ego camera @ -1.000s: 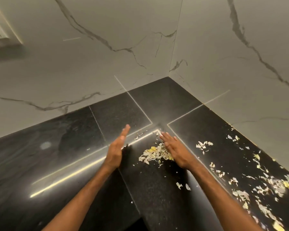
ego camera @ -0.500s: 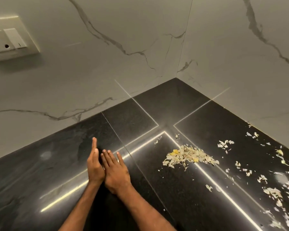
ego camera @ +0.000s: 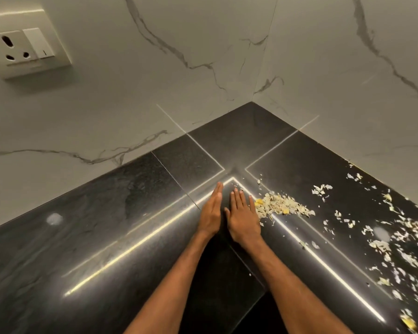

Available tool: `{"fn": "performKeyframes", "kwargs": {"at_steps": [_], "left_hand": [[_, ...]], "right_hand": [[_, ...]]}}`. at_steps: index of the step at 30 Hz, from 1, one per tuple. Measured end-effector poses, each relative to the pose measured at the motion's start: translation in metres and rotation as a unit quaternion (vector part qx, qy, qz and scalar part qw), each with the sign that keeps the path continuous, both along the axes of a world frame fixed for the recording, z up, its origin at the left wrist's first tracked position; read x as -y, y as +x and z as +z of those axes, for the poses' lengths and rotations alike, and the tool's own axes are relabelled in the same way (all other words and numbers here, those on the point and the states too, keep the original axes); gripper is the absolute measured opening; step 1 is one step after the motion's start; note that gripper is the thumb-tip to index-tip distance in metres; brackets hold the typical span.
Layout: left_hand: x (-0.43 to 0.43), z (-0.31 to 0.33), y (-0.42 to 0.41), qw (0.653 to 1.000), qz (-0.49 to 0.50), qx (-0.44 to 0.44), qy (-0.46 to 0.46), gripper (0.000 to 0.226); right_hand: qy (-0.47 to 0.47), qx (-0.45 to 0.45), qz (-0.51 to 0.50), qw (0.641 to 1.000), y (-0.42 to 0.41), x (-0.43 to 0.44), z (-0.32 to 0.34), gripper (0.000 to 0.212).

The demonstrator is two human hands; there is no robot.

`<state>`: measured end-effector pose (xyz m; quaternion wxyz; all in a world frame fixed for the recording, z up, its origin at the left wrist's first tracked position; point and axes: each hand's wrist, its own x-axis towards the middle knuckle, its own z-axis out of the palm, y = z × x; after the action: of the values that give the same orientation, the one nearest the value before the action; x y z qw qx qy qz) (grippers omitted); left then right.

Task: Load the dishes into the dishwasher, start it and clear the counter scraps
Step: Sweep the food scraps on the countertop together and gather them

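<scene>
A small heap of pale and yellow food scraps (ego camera: 281, 206) lies on the black stone counter (ego camera: 130, 213) near the inner corner. My right hand (ego camera: 243, 215) lies flat, palm down, with straight fingers, its outer edge touching the left end of the heap. My left hand (ego camera: 211, 213) stands on its edge just left of it, fingers straight, holding nothing. Several loose scraps (ego camera: 396, 237) are scattered across the counter to the right, as far as the frame's edge.
Marble-patterned walls (ego camera: 203, 68) meet in a corner behind the counter. A wall socket with a switch (ego camera: 27, 50) sits at the upper left. The counter's front edge (ego camera: 251, 307) forms an inner corner between my forearms. No dishwasher or dishes are in view.
Both hands have moved from the left part of the counter back to the right, up to the scrap heap. The camera has turned slightly, showing more of the socket.
</scene>
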<state>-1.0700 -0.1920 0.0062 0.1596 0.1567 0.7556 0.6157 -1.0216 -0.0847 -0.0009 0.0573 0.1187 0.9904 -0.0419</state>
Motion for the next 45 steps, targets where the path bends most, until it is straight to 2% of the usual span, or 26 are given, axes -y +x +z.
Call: {"fn": "performKeyframes", "kwargs": {"at_steps": [2,4,6,10,12,15,20,23,25,28,31,36,39,42,45], "left_hand": [[-0.001,0.013,0.005,0.999,-0.011,0.018,0.025,0.050],[0.020,0.020,0.000,0.999,0.024,0.000,0.045,0.051],[0.052,0.016,-0.011,0.995,0.080,-0.025,0.052,0.052],[0.127,-0.001,-0.030,0.978,0.200,-0.047,0.028,0.058],[0.152,-0.009,-0.029,0.977,0.209,-0.027,0.023,0.060],[0.155,-0.018,-0.025,0.985,0.170,-0.031,0.004,0.058],[0.095,-0.021,-0.025,0.990,0.070,-0.079,-0.093,0.061],[0.057,-0.029,-0.026,0.981,0.001,-0.115,-0.154,0.059],[0.035,-0.031,-0.022,0.978,-0.037,-0.127,-0.162,0.060],[0.011,-0.025,-0.012,0.985,-0.056,-0.119,-0.112,0.059],[0.001,-0.016,-0.005,0.987,-0.078,-0.107,-0.086,0.061],[0.003,-0.016,0.025,0.991,-0.110,-0.065,-0.044,0.063],[0.008,-0.015,0.050,0.996,-0.088,-0.017,0.023,0.058],[0.018,-0.007,0.060,0.997,-0.056,0.025,0.055,0.057],[0.024,-0.006,0.056,0.996,-0.022,0.037,0.073,0.059]], "right_hand": [[0.000,-0.027,0.048,0.998,0.007,0.014,0.007,0.065],[0.003,-0.070,0.113,0.991,0.009,0.044,0.011,0.084],[-0.046,-0.087,0.172,0.980,-0.002,0.083,0.009,0.091],[-0.092,-0.009,0.223,0.971,-0.020,0.166,-0.005,0.077],[-0.134,0.009,0.204,0.970,-0.017,0.189,-0.010,0.073],[-0.149,-0.022,0.168,0.974,-0.014,0.172,-0.013,0.064],[-0.080,-0.019,0.020,0.996,0.002,0.067,-0.012,0.062],[-0.016,0.018,-0.002,1.000,0.024,0.008,0.000,0.063],[-0.008,0.017,0.003,1.000,0.042,-0.010,0.010,0.061],[-0.039,-0.033,0.036,0.998,0.081,0.009,0.014,0.062],[-0.088,-0.029,0.060,0.994,0.113,0.045,0.000,0.063],[-0.082,-0.041,-0.023,0.996,0.106,0.009,-0.012,0.063],[-0.057,-0.040,-0.071,0.995,0.108,-0.029,-0.009,0.064],[-0.037,-0.066,0.007,0.997,0.105,-0.020,0.003,0.064],[-0.067,-0.075,0.107,0.989,0.086,0.028,0.004,0.065]]}}
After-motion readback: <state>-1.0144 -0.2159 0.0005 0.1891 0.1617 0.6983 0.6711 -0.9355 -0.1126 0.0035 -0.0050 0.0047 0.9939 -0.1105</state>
